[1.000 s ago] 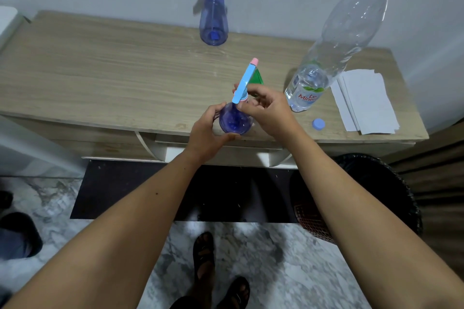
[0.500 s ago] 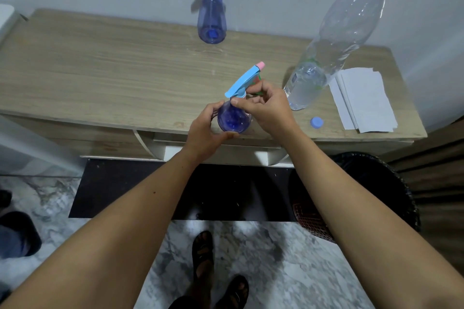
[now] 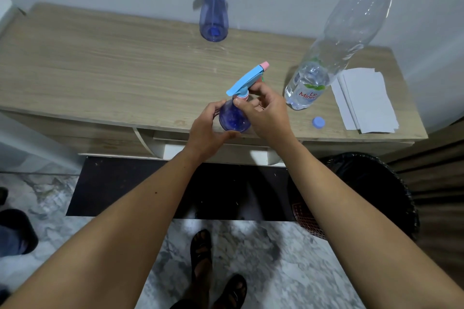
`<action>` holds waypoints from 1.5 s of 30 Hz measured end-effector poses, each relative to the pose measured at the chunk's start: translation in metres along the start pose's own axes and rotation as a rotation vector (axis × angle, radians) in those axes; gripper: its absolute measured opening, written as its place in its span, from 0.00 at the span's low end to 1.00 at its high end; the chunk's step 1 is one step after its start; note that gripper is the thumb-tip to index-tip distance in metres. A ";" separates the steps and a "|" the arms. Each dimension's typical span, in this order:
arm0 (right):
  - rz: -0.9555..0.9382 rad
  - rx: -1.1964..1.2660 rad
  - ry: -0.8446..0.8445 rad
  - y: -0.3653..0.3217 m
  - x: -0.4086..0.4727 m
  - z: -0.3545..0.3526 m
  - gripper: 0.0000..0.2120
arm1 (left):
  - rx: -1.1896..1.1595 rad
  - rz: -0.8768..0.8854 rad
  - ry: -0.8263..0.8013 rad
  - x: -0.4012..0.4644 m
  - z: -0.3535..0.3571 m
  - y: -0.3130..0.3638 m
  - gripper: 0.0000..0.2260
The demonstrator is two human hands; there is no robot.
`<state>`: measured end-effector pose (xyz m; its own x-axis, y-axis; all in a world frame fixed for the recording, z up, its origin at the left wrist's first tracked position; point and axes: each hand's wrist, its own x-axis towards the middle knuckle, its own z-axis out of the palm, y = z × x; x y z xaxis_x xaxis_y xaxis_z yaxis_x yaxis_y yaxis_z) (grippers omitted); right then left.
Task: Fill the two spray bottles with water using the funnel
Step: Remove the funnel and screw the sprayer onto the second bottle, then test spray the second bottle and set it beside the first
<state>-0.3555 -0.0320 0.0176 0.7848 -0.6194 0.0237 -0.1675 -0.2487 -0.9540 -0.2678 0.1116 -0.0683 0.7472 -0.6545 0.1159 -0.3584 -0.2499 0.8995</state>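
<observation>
You are standing at a wooden table (image 3: 105,63), your left hand (image 3: 204,128) curling round the body of a round blue spray bottle (image 3: 233,120) at its front edge while your right hand (image 3: 263,110) is pinching the collar under its light-blue trigger head (image 3: 247,80). A second, taller blue spray bottle (image 3: 213,15) is standing capped by the wall, and an open water bottle (image 3: 334,40) is standing right of your hands, its blue cap (image 3: 318,122) lying beside white paper sheets (image 3: 364,100)
</observation>
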 end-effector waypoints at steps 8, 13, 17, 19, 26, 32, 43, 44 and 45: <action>0.041 0.052 0.046 0.002 -0.001 0.004 0.13 | 0.012 -0.021 0.021 -0.002 0.001 0.002 0.41; 0.078 0.084 0.074 -0.001 -0.005 0.006 0.13 | 0.029 -0.029 0.029 -0.002 0.004 0.003 0.39; 0.100 0.082 0.094 -0.004 -0.009 0.006 0.16 | 0.005 -0.036 0.057 -0.004 0.005 0.007 0.40; 0.112 0.073 0.118 -0.007 -0.013 0.005 0.18 | 0.010 -0.040 0.064 -0.004 0.005 0.008 0.39; -0.143 -0.042 0.367 -0.011 -0.025 0.020 0.32 | -0.010 -0.058 0.083 -0.006 0.006 0.005 0.43; -0.009 0.096 0.259 -0.013 -0.012 0.022 0.34 | 0.123 0.000 -0.136 -0.003 -0.022 -0.001 0.55; -0.026 0.262 0.154 0.000 -0.009 0.026 0.31 | 0.715 -0.138 0.089 0.029 -0.150 -0.071 0.34; -0.027 0.248 0.140 0.000 -0.008 0.026 0.31 | 0.779 -0.140 0.050 0.031 -0.151 -0.074 0.36; -0.029 0.230 0.124 0.001 -0.008 0.027 0.30 | 0.837 -0.135 0.012 0.033 -0.150 -0.074 0.38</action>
<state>-0.3456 -0.0070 0.0086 0.7055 -0.7048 0.0746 0.0051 -0.1001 -0.9950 -0.1330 0.2157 -0.0683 0.8177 -0.5744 0.0388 -0.5582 -0.7745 0.2976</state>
